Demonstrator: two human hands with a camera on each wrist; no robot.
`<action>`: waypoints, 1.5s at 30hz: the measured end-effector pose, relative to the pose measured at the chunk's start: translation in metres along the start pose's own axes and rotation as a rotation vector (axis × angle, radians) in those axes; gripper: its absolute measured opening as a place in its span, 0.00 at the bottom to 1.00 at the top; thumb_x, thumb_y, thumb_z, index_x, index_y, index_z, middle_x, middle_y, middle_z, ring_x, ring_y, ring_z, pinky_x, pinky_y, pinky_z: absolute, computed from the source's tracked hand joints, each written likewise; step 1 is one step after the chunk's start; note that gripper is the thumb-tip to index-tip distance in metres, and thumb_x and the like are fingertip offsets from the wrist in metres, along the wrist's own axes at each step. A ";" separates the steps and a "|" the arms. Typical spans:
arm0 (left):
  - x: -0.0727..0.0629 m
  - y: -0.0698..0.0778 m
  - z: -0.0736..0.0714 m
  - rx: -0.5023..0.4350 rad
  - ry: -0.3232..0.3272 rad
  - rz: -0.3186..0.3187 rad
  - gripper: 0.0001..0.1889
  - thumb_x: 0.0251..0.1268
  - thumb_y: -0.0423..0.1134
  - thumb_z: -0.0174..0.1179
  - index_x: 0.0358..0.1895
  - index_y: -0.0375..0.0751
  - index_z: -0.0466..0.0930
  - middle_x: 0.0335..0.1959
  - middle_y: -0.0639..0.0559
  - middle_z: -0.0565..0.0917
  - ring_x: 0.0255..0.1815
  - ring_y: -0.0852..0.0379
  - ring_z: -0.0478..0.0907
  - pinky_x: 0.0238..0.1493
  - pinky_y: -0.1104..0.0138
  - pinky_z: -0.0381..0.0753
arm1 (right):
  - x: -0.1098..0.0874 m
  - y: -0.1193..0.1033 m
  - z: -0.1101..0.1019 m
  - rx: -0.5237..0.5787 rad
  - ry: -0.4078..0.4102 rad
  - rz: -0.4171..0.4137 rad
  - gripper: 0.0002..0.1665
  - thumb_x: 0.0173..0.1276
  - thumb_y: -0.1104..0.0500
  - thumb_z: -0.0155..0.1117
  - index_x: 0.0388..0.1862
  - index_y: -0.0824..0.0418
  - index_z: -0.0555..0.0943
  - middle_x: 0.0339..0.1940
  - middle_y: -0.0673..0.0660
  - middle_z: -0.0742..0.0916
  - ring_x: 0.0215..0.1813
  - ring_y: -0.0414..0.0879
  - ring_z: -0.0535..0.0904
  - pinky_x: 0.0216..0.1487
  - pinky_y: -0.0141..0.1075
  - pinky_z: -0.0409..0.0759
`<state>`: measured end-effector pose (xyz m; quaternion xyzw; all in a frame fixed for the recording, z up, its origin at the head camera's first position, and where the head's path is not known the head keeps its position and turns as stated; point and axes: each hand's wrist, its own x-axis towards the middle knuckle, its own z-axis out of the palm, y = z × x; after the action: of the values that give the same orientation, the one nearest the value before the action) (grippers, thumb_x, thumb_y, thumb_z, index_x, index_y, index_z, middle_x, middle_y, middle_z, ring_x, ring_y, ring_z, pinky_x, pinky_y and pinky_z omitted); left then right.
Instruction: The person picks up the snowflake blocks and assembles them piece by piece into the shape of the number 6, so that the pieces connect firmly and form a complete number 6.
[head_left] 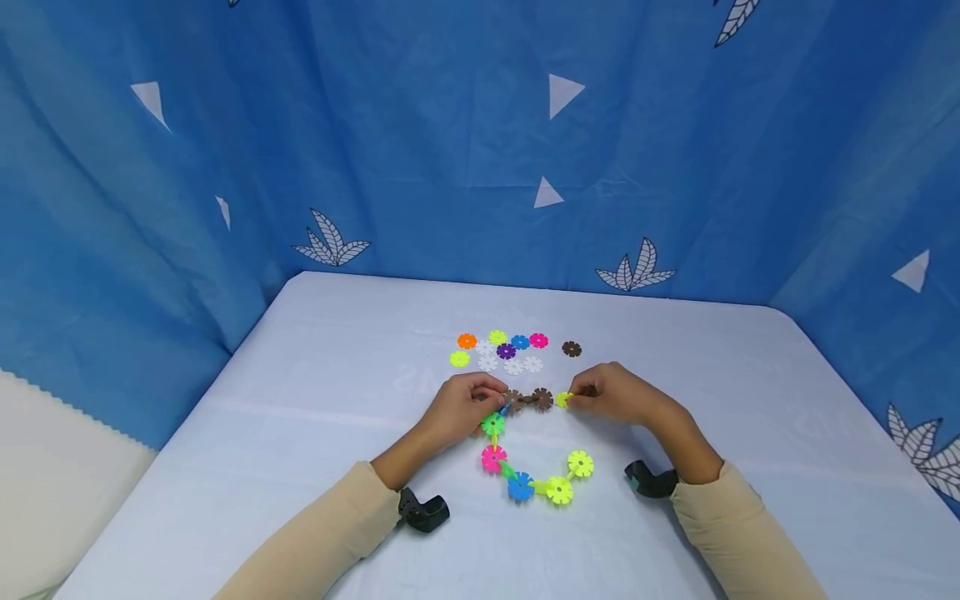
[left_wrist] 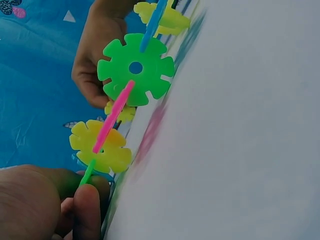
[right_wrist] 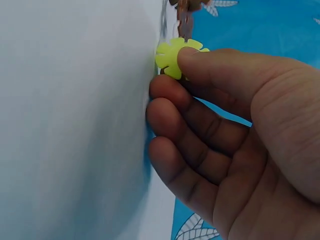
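Observation:
A chain of notched, flower-shaped plastic discs curves between the hands on the white tabletop. My left hand [head_left: 461,407] pinches it at a green disc [left_wrist: 88,172], seen edge-on between thumb and finger in the left wrist view. From there a pink disc [head_left: 494,458], a blue disc [head_left: 521,487] and a yellow disc [head_left: 581,464] follow round the curve. Brown discs [head_left: 542,400] run along its far side. My right hand [head_left: 615,393] pinches a yellow-green disc [right_wrist: 170,59] between thumb and forefinger, right at the brown end; its other fingers are bent.
Loose discs lie in a group beyond the hands, among them an orange disc [head_left: 467,341], a purple disc [head_left: 506,352] and several white ones. A brown disc [head_left: 572,349] sits slightly apart. Black wrist devices [head_left: 424,512] are at both forearms. A blue curtain [head_left: 465,150] hangs behind the table.

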<state>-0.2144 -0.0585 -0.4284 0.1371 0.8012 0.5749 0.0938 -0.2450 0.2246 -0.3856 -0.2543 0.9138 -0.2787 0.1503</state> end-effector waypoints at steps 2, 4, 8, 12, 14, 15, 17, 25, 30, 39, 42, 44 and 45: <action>0.000 0.000 0.001 0.007 0.000 0.000 0.06 0.71 0.34 0.64 0.47 0.42 0.85 0.37 0.56 0.87 0.21 0.58 0.73 0.19 0.68 0.77 | -0.001 -0.003 0.002 -0.005 -0.006 -0.012 0.06 0.69 0.64 0.69 0.33 0.55 0.87 0.22 0.46 0.80 0.28 0.44 0.72 0.28 0.33 0.70; 0.000 0.000 0.001 0.019 -0.002 0.001 0.06 0.72 0.34 0.64 0.48 0.43 0.85 0.38 0.56 0.87 0.20 0.58 0.73 0.20 0.68 0.77 | -0.002 -0.007 0.005 -0.010 -0.004 -0.032 0.06 0.68 0.65 0.70 0.31 0.55 0.87 0.20 0.46 0.78 0.26 0.44 0.71 0.27 0.33 0.70; 0.001 -0.001 0.001 0.065 -0.012 0.024 0.09 0.73 0.35 0.62 0.51 0.43 0.85 0.37 0.56 0.85 0.19 0.58 0.73 0.21 0.67 0.77 | -0.001 -0.012 0.009 -0.031 0.013 -0.068 0.07 0.68 0.65 0.70 0.30 0.55 0.86 0.18 0.45 0.77 0.24 0.42 0.70 0.26 0.32 0.68; 0.002 -0.002 0.001 0.147 -0.015 0.070 0.13 0.74 0.41 0.61 0.56 0.46 0.85 0.36 0.59 0.84 0.26 0.59 0.77 0.28 0.66 0.78 | 0.000 -0.015 0.011 -0.044 0.022 -0.077 0.06 0.67 0.65 0.71 0.31 0.55 0.86 0.18 0.44 0.77 0.23 0.40 0.70 0.25 0.31 0.68; 0.002 -0.003 0.001 0.176 -0.013 0.084 0.14 0.74 0.44 0.62 0.56 0.48 0.86 0.37 0.61 0.85 0.33 0.59 0.78 0.34 0.64 0.78 | 0.001 -0.016 0.011 -0.051 0.024 -0.081 0.06 0.67 0.65 0.71 0.31 0.56 0.87 0.18 0.45 0.77 0.23 0.40 0.70 0.25 0.31 0.68; 0.002 -0.003 0.001 0.187 -0.012 0.090 0.14 0.73 0.45 0.62 0.56 0.48 0.86 0.38 0.62 0.85 0.37 0.59 0.78 0.37 0.63 0.79 | 0.001 -0.016 0.011 -0.059 0.027 -0.088 0.06 0.67 0.65 0.71 0.30 0.56 0.86 0.18 0.45 0.77 0.23 0.40 0.70 0.25 0.32 0.69; 0.001 -0.003 0.001 0.201 -0.012 0.091 0.14 0.71 0.48 0.64 0.55 0.49 0.87 0.40 0.64 0.85 0.41 0.59 0.78 0.41 0.62 0.79 | 0.001 -0.018 0.011 -0.076 0.033 -0.083 0.07 0.67 0.65 0.71 0.29 0.55 0.86 0.18 0.45 0.77 0.24 0.40 0.70 0.26 0.32 0.69; 0.001 -0.004 0.001 0.234 -0.004 0.099 0.14 0.68 0.48 0.67 0.52 0.49 0.87 0.41 0.62 0.85 0.40 0.60 0.78 0.39 0.63 0.79 | 0.004 -0.021 0.014 -0.108 0.040 -0.105 0.10 0.66 0.64 0.71 0.26 0.55 0.83 0.18 0.44 0.75 0.24 0.39 0.70 0.26 0.32 0.69; 0.000 -0.003 0.001 0.245 -0.007 0.096 0.12 0.70 0.45 0.64 0.52 0.49 0.87 0.42 0.62 0.85 0.39 0.60 0.77 0.40 0.63 0.79 | 0.003 -0.022 0.016 -0.121 0.046 -0.093 0.10 0.66 0.64 0.71 0.26 0.54 0.83 0.18 0.44 0.75 0.24 0.39 0.70 0.26 0.33 0.69; 0.001 -0.002 0.001 0.303 -0.036 0.143 0.12 0.72 0.42 0.61 0.54 0.51 0.88 0.51 0.58 0.85 0.48 0.59 0.78 0.49 0.61 0.78 | 0.004 -0.026 0.018 -0.121 0.065 -0.120 0.08 0.67 0.64 0.71 0.28 0.55 0.84 0.17 0.43 0.76 0.24 0.40 0.71 0.26 0.32 0.70; 0.001 -0.002 0.000 0.313 -0.048 0.163 0.11 0.73 0.42 0.61 0.52 0.51 0.88 0.50 0.58 0.84 0.48 0.59 0.77 0.51 0.61 0.78 | 0.005 -0.027 0.020 -0.127 0.079 -0.119 0.08 0.67 0.63 0.71 0.28 0.54 0.84 0.18 0.43 0.76 0.24 0.40 0.71 0.26 0.32 0.71; 0.002 -0.002 0.000 0.312 -0.053 0.176 0.11 0.73 0.41 0.60 0.52 0.50 0.88 0.50 0.58 0.84 0.46 0.59 0.77 0.49 0.62 0.78 | 0.006 -0.027 0.021 -0.128 0.084 -0.124 0.08 0.67 0.63 0.71 0.28 0.54 0.84 0.18 0.43 0.76 0.24 0.39 0.71 0.26 0.32 0.70; 0.002 -0.002 0.000 0.312 -0.057 0.187 0.11 0.73 0.41 0.60 0.52 0.49 0.88 0.50 0.58 0.84 0.46 0.59 0.77 0.49 0.62 0.78 | 0.006 -0.027 0.022 -0.128 0.085 -0.124 0.08 0.67 0.63 0.71 0.28 0.54 0.84 0.17 0.43 0.75 0.24 0.39 0.71 0.26 0.32 0.70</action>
<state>-0.2163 -0.0584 -0.4304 0.2402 0.8613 0.4458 0.0403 -0.2303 0.1927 -0.3877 -0.3072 0.9179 -0.2391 0.0774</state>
